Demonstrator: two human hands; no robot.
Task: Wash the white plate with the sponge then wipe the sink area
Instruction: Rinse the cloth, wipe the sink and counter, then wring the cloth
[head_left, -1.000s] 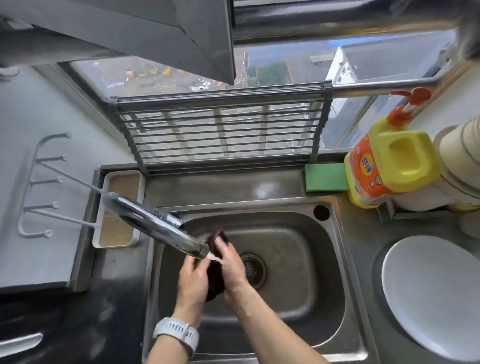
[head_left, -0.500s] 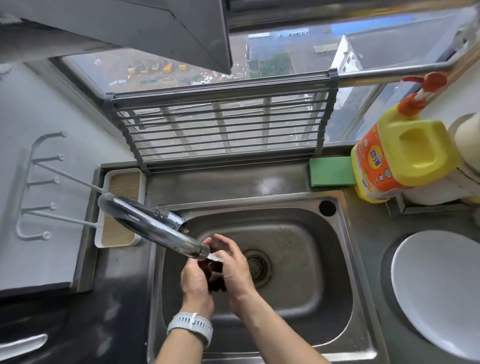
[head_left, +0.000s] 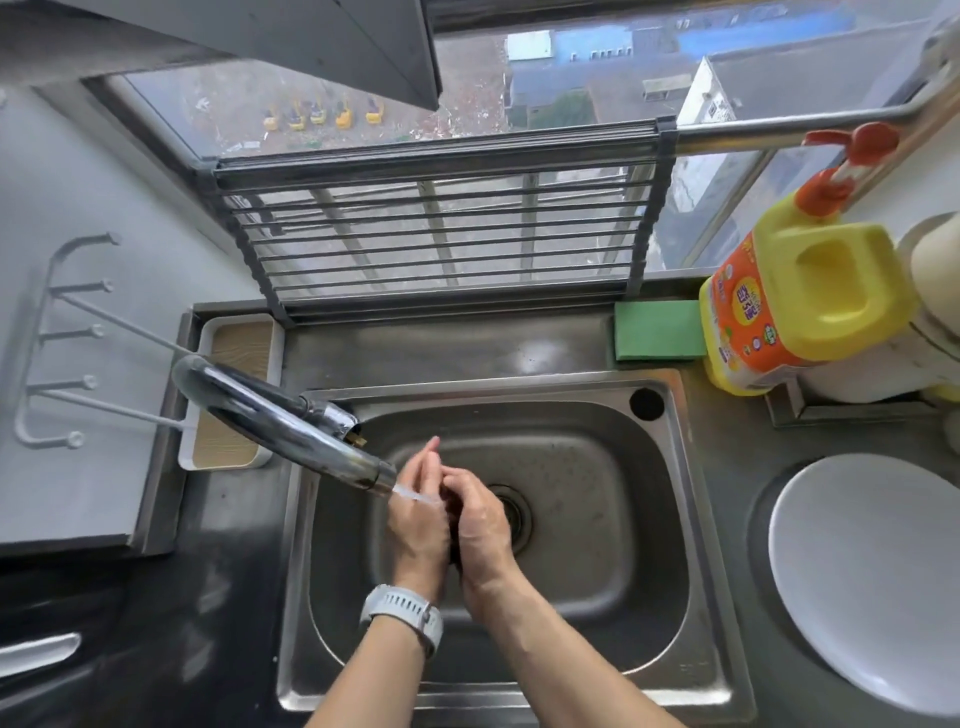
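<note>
Over the sink (head_left: 675, 519), the left hand (head_left: 415, 519) and right hand (head_left: 480, 525) press together around a dark sponge (head_left: 453, 506), barely visible between the palms, under the tap's (head_left: 291, 426) stream. The right fingers curl over it; the left seem straighter. The white plate (head_left: 872, 582) lies on the counter at right.

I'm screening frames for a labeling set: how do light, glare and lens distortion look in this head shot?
Head view: daylight from the window lights the scene evenly; soft glare patches on the sink ledge and faucet; wide-angle bending curves the drying rack and stretches the white plate at the edge; the dark sponge between the hands is mostly hidden and slightly soft.
</note>
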